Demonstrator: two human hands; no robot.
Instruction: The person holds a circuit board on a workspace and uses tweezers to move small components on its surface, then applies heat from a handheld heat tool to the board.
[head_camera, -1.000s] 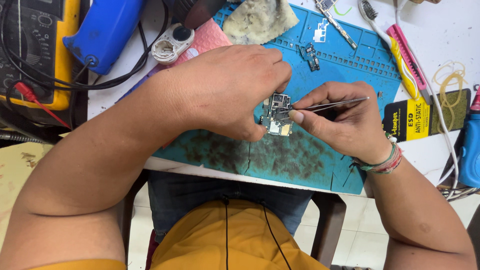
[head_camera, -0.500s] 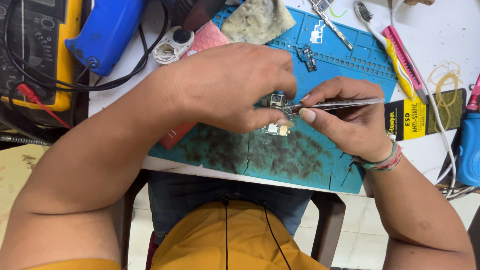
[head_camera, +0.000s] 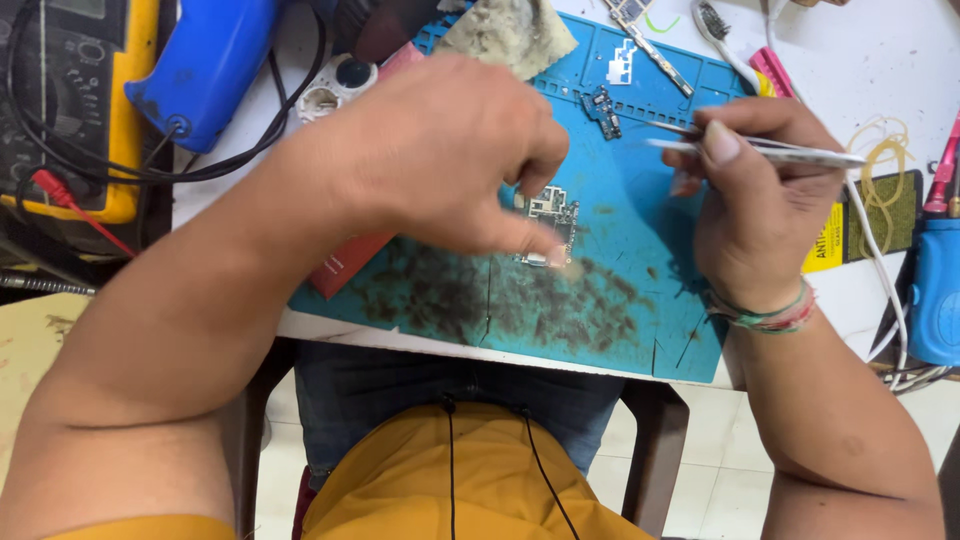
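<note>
Circuit board (head_camera: 548, 222) under left hand (head_camera: 440, 150), on mat (head_camera: 640, 290)

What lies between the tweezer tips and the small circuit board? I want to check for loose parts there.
In the head view, only bare blue mat separates the tweezers in the right hand from the circuit board under the left hand.

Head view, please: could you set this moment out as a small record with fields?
Left hand: fingertips press a small circuit board onto the mat.
Right hand: holds metal tweezers level, lifted clear of the board.
Surface: blue work mat, dark-stained along its near part.
On the mat, far side: a smaller dark board piece and a stained cloth.
Left of the mat: yellow multimeter, blue tool.
</note>
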